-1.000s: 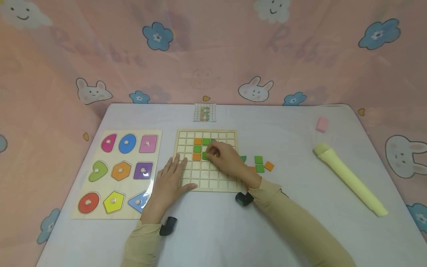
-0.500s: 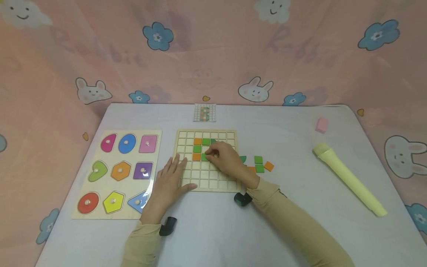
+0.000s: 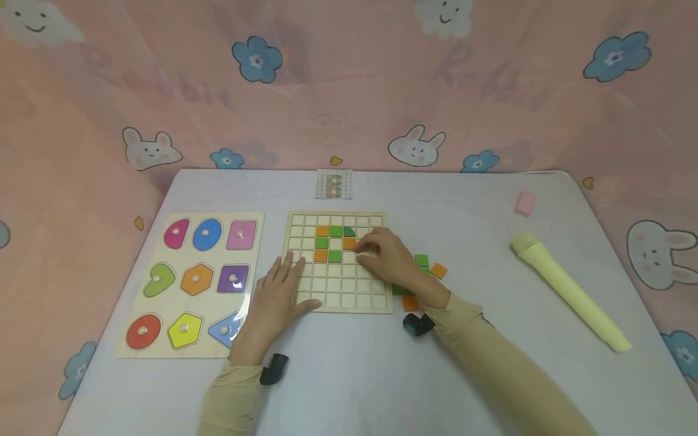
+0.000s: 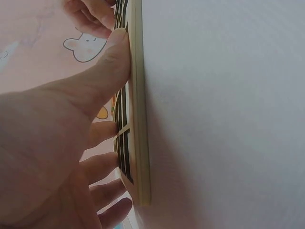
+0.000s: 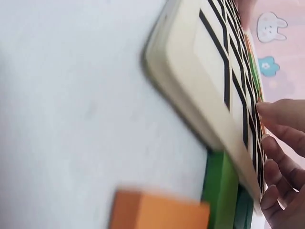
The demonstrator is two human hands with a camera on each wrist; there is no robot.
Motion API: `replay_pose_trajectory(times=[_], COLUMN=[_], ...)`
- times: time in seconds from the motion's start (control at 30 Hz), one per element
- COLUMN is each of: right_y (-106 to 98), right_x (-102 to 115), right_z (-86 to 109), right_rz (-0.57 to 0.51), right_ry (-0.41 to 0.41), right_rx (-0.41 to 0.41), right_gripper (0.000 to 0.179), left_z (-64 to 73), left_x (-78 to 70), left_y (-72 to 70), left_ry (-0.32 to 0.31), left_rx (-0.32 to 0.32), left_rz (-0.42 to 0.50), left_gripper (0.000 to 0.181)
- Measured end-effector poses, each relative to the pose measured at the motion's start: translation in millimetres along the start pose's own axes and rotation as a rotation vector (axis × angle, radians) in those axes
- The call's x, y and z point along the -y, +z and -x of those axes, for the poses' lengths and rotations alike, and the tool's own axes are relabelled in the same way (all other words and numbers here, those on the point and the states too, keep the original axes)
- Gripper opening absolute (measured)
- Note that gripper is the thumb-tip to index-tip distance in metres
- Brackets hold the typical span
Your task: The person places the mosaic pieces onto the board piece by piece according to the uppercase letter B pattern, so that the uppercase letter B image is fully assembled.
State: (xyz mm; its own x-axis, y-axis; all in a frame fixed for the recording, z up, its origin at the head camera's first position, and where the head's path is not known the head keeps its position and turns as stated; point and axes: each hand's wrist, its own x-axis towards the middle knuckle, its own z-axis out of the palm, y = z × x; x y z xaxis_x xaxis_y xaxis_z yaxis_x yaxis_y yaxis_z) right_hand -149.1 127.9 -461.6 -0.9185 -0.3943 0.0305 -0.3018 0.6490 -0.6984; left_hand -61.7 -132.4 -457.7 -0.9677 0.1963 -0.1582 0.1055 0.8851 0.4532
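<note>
A wooden grid board lies mid-table with several orange and green tiles set in its upper rows. My left hand rests flat on the board's lower left corner, thumb along its front edge. My right hand hovers over the board's right side with loosely bent fingers, and I see nothing in them. Loose tiles lie right of the board: a green one, an orange one, and a green and orange pair by my right wrist.
A shape puzzle board lies to the left. A small pattern card sits behind the grid board. A yellow tube and a pink block lie at the right. A patterned pink cloth hangs behind the table.
My right hand has let go of a green tile in the board's middle and drawn back to the right, uncovering an orange tile. My left hand has stayed put.
</note>
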Motion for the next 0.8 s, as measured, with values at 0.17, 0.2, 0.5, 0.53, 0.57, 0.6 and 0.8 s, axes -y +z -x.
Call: replay_pose_trajectory(times=[0.17, 0.2, 0.5, 0.53, 0.57, 0.6, 0.8], right_y=[-14.8, -18.5, -55.6, -60.2, -64.2, -68.2, -83.9], right_x=[-18.3, -21.3, -44.0, -45.3, -46.5, -47.6, -51.9], right_z=[8.4, 10.3, 26.6, 27.8, 29.0, 30.1, 36.5], right_rz=[-0.004, -0.004, -0.02, -0.017, -0.009, -0.003, 0.059], right_ry=[0.013, 0.028, 0.165, 0.175, 0.184, 0.198, 0.223], right_rx=[0.006, 0.014, 0.134, 0.15, 0.166, 0.181, 0.249], right_gripper=[0.02, 0.022, 0.038, 0.039, 0.039, 0.04, 0.05], left_z=[-0.2, -0.3, -1.1, -1.1, -1.0, -1.0, -0.9], left_x=[-0.1, -0.1, 0.2, 0.0, -0.1, 0.0, 0.9], left_y=[-0.1, -0.1, 0.9, 0.9, 0.9, 1.0, 1.7], left_ry=[0.006, 0.006, 0.004, 0.004, 0.003, 0.002, -0.004], left_rx=[-0.005, -0.005, 0.003, 0.002, 0.002, 0.001, 0.002], left_rz=[-0.005, -0.005, -0.005, -0.004, -0.004, -0.003, -0.003], left_gripper=[0.094, 0.094, 0.095, 0.095, 0.095, 0.095, 0.095])
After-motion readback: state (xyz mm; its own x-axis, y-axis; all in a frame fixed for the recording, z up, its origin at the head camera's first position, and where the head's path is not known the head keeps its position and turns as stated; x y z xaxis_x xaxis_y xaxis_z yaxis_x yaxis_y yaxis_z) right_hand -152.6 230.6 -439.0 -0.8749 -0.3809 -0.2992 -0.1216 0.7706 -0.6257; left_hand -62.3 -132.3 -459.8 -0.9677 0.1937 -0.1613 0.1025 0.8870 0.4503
